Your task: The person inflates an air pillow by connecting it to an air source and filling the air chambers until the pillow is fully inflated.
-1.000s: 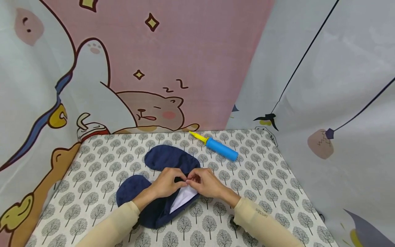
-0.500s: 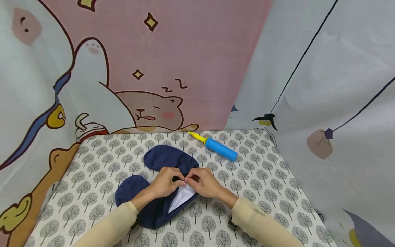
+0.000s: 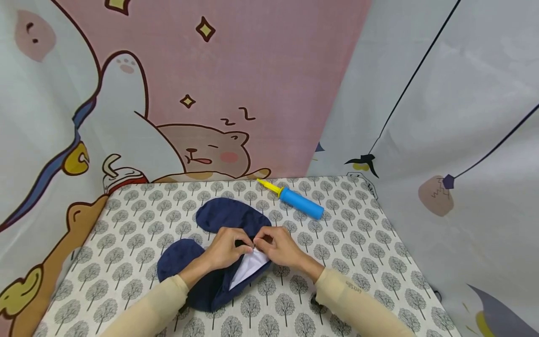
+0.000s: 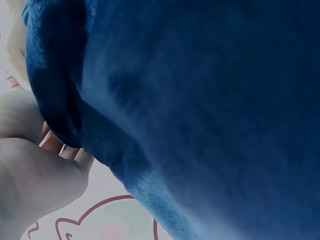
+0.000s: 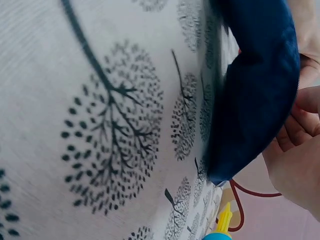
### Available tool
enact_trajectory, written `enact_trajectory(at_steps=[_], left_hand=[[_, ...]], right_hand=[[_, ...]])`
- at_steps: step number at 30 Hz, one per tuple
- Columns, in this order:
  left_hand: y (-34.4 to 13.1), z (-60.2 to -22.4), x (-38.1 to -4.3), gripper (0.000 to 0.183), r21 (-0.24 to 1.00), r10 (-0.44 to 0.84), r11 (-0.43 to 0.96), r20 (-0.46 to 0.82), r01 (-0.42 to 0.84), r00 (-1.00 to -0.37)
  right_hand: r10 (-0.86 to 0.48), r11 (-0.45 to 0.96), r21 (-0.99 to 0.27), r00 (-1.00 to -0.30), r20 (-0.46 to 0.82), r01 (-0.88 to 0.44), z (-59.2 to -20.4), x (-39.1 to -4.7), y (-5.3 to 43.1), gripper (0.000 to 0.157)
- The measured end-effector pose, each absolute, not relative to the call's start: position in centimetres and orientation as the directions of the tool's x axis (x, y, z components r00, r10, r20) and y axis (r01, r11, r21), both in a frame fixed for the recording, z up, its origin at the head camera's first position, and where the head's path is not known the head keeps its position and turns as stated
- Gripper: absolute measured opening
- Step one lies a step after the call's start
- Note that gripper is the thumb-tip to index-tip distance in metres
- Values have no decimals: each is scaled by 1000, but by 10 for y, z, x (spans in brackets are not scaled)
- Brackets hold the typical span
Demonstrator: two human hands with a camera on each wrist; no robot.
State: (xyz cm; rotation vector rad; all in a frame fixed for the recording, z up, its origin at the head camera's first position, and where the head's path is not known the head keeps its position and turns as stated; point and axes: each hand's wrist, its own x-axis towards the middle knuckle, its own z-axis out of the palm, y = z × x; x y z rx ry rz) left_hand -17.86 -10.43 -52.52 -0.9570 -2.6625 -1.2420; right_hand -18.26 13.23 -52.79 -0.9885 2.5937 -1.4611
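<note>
A navy plush U-shaped neck pillow cover (image 3: pixel 231 215) lies on the table, its curve toward the right. An opening along that curve shows white material (image 3: pixel 249 267) inside. My left hand (image 3: pixel 226 248) pinches the edge of the opening between thumb and fingers. Close against it, the right hand (image 3: pixel 279 245) pinches the same edge, the fingertips of both hands almost meeting. What exactly lies between the fingertips is too small to tell. In the left wrist view the navy cloth (image 4: pixel 200 100) fills most of the picture. Beside the cloth in the right wrist view are the curled right fingers (image 5: pixel 295 131).
Behind the cover lies a blue hand pump (image 3: pixel 301 203) with a yellow nozzle, pointing to the back left. The tablecloth (image 3: pixel 139 276) has a tree print. Printed fabric walls (image 3: pixel 269 84) stand at the back and both sides. A small dark object is partly hidden by the right forearm.
The right hand has shifted very slightly at the edge of the opening. Both hands keep their pinch, and the cover and pump stay in place; the view drifts slightly.
</note>
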Motion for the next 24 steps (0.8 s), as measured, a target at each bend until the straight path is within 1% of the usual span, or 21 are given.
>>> enact_trajectory(at_steps=[8, 13, 17, 24], left_hand=[[-106, -524, -177, 10, 691, 504, 487, 278, 535, -818], [-107, -525, -177, 12, 689, 512, 507, 243, 518, -824], [-108, -525, -178, 13, 679, 515, 516, 242, 523, -822], [-111, -525, -179, 12, 641, 556, 509, 265, 575, -788]], right_hand=[[-504, 349, -843, -841, 200, -409, -526, -185, 135, 18], [-499, 336, -853, -843, 199, -400, -527, -185, 136, 20], [-499, 341, -851, -844, 197, -400, -526, -185, 136, 19], [-505, 346, -852, -843, 185, -394, -528, -185, 138, 18]])
